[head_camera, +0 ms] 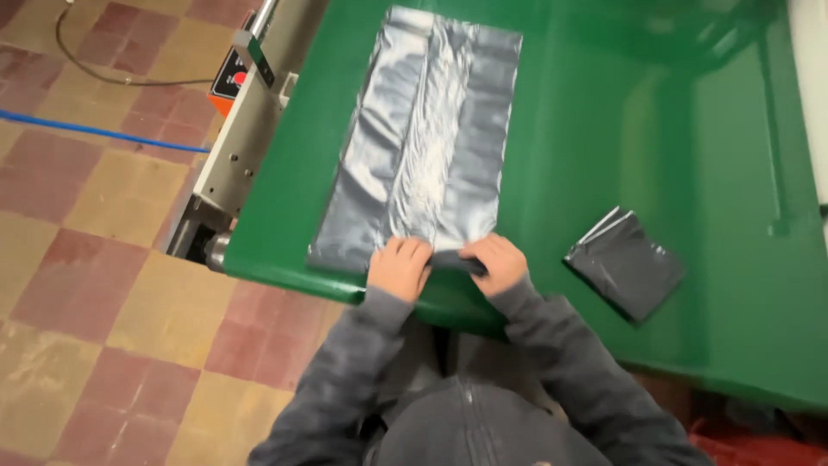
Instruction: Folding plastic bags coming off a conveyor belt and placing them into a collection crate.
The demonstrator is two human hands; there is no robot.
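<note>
Both hands work the near end of a long grey plastic bag [423, 138]. The left hand [398, 267] is curled, knuckles up, fingers pressing the bag's near edge; the right hand [496, 261] is likewise bent, pinching a dark rolled or folded bit of that same edge between the two hands. The bag lies flat and lengthwise on the green table [604, 129], its near edge at the table's near rim, its far end running away from the person. To the right of the bag, well apart, a smaller folded stack of grey bags [625, 263] rests on the table. Left of the table stands a metal machine frame [233, 147], and beyond that a blue hose [95, 132] crosses the tiled floor [103, 285].
</note>
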